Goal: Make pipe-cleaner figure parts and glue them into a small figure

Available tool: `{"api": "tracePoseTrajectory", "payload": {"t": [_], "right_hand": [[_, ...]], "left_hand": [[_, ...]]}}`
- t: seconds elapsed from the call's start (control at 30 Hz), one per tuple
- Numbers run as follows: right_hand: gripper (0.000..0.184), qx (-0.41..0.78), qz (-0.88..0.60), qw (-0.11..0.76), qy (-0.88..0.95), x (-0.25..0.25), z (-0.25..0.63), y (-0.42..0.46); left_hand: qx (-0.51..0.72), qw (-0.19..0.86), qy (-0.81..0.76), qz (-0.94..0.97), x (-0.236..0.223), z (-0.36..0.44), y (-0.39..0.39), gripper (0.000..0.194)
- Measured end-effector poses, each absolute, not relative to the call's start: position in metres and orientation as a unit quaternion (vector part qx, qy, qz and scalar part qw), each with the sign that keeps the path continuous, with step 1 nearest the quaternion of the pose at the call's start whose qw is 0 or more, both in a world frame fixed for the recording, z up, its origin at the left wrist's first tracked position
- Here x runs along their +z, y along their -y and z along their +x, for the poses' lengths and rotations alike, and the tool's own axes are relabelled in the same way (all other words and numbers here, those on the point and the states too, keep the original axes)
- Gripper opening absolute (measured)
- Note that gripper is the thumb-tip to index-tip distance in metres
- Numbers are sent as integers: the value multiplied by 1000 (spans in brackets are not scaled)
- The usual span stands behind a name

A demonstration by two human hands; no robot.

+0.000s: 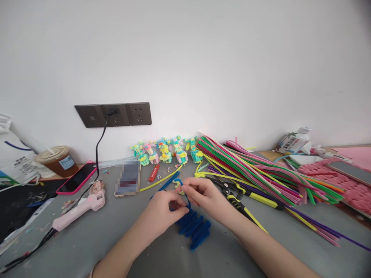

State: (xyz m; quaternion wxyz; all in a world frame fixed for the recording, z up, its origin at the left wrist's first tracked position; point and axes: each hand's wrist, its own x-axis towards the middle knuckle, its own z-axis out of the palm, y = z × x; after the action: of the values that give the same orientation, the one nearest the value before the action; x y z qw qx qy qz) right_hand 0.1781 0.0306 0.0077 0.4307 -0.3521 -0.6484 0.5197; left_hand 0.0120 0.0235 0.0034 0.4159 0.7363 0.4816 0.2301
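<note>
Both hands meet over the middle of the grey table. My left hand is closed in a pinch on a blue pipe cleaner, just above a zigzag-folded blue pipe cleaner bundle. With thumb and forefinger together, my right hand grips the upper part of the same blue pipe cleaner, whose tip curls over beside a small yellowish bent piece. Fingers hide part of where the strands join. Straight blue pipe cleaners lie behind my left hand.
Several pastel pipe-cleaner figures stand along the wall. A pipe cleaner pile and yellow-black pliers lie right. Leftward are a pink glue gun with its cord, a phone, a pink-cased phone and a drink cup.
</note>
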Motion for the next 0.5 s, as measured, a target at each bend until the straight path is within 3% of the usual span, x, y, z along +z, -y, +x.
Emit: {"api": "tracePoseTrajectory", "payload": {"t": [0.17,0.33,0.5], "right_hand": [[32,527,-382,548,525,4,184,-38],[30,599,-345,566,450,3,182,-38],[27,613,-329,575,430,4,180,-37]], "left_hand": [[337,447,-490,668,4,6,-34,19],[387,545,-488,561,5,5,-36,29],[425,555,-500,511,6,6,-37,33]]}}
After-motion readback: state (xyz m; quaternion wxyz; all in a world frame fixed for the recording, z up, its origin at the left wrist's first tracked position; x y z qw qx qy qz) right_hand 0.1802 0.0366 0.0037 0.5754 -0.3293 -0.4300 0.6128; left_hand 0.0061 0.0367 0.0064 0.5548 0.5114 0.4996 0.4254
